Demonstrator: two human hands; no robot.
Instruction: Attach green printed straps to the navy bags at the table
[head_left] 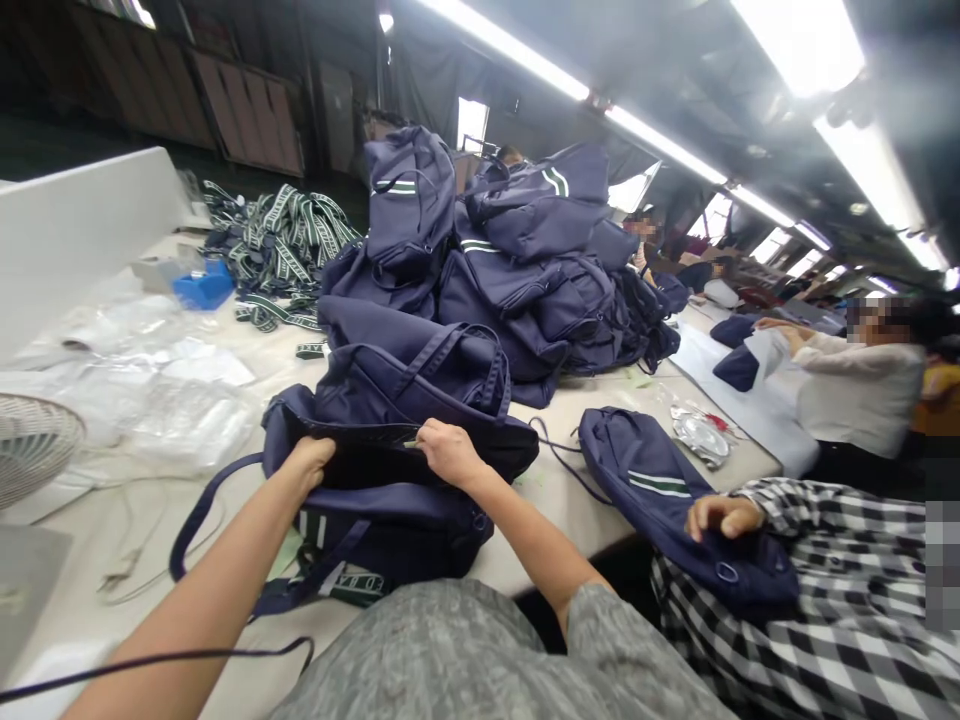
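A navy duffel bag (420,510) lies in front of me with its long zipped mouth gaping and its inside dark. At the left end of that opening, my left hand (309,462) is closed on the bag's edge, its fingertips partly hidden inside. My right hand (450,452) pinches the far edge of the opening near the middle. Beside those fingertips shows a small pale greenish bit, too small to name. Navy handles loop over the top and trail to the left. Green-and-white striped webbing (360,586) shows under the near side.
Navy bags (517,260) are heaped behind. Lettered straps (292,235), a blue box (204,285) and clear plastic (187,400) lie left, near a fan (34,445). At right, a co-worker's hand (724,517) rests on another navy bag (637,465). A foil-like packet (701,435) lies beyond.
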